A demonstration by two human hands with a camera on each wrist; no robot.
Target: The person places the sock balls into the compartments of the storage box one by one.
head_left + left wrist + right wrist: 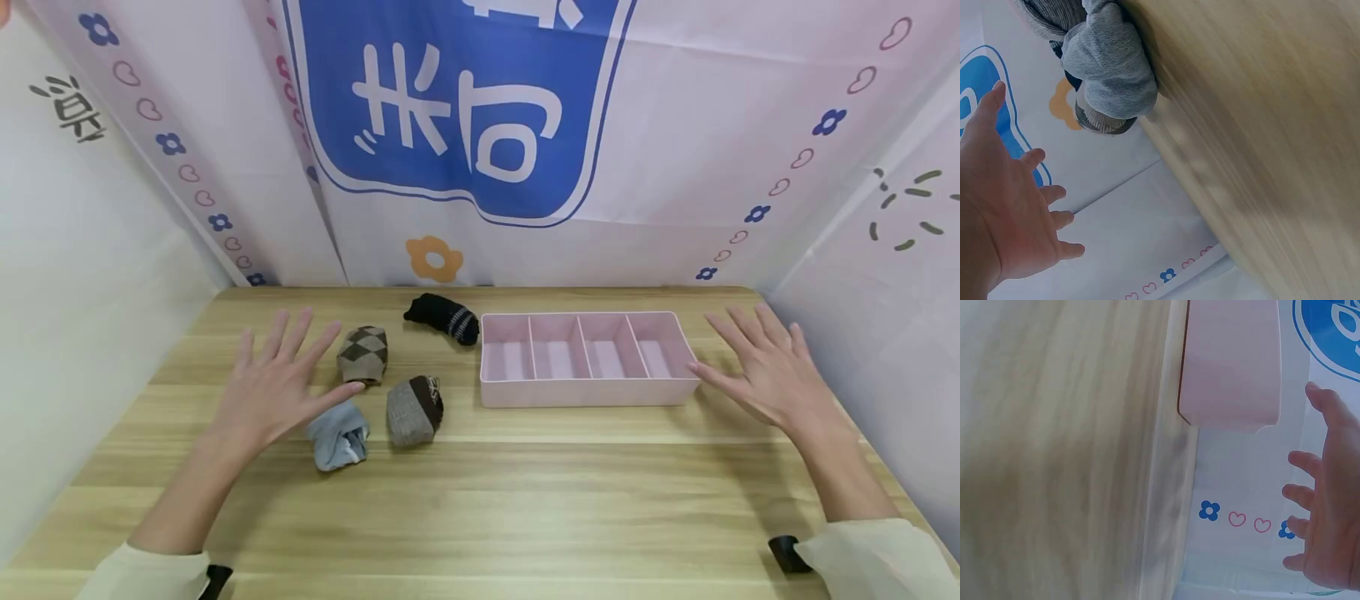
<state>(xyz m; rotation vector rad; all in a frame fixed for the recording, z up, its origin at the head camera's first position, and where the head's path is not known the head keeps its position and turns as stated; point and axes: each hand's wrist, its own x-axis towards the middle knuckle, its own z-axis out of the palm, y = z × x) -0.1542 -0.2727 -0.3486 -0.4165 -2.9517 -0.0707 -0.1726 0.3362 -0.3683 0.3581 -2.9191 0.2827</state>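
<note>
My left hand (270, 387) spreads its fingers above the left of the table and holds nothing. Around it lie rolled socks: a light blue-grey one (337, 437) below the thumb, a brown argyle one (363, 355) beyond it, and a grey and dark brown one (414, 412) to its right. Farther back is a black sock (441, 317) with pale stripes. A pink box (588, 393) with several compartments, no socks in them, stands right of the socks. Near its right end hovers my right hand (772, 371), fingers spread and nothing held.
The wooden table (525, 517) meets a white printed cloth (645, 250) at its back edge. White cloth walls also rise at the left and right. A dark band (789, 554) shows at the right sleeve.
</note>
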